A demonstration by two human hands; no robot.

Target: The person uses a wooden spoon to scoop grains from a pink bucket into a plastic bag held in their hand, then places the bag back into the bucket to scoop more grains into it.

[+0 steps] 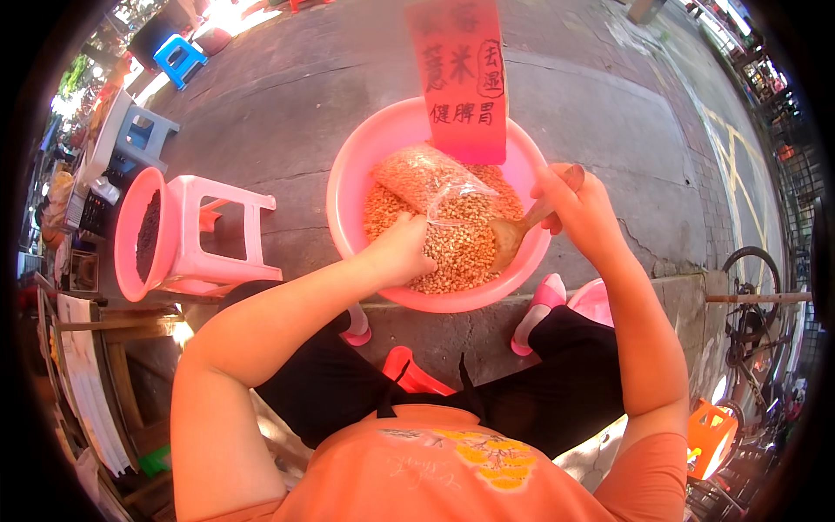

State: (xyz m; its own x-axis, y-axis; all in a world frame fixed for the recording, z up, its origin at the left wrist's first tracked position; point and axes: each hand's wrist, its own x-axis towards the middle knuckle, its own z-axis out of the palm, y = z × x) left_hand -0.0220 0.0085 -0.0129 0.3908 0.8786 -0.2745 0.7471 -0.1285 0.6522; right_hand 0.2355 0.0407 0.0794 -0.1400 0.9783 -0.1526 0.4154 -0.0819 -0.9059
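A pink plastic basin (pixel 348 176) full of tan grain (pixel 450 271) stands in front of me. On the grain lies a clear plastic bag (pixel 427 173), filled in its far part with the same kind of grain, its mouth facing me. My left hand (pixel 406 251) pinches the near left edge of that mouth. In my right hand (pixel 577 205) is the handle of a brownish scoop (pixel 507 240). The scoop's bowl rests at the right side of the grain, beside the bag's mouth. Whether the bowl carries grain is hard to see.
A red sign (pixel 466 78) with handwriting stands at the basin's far rim. To the left, a pink stool (pixel 225 186) adjoins a pink bowl (pixel 130 241) of dark grains. My feet in pink slippers (pixel 548 293) flank the basin. A bicycle (pixel 750 339) is at right.
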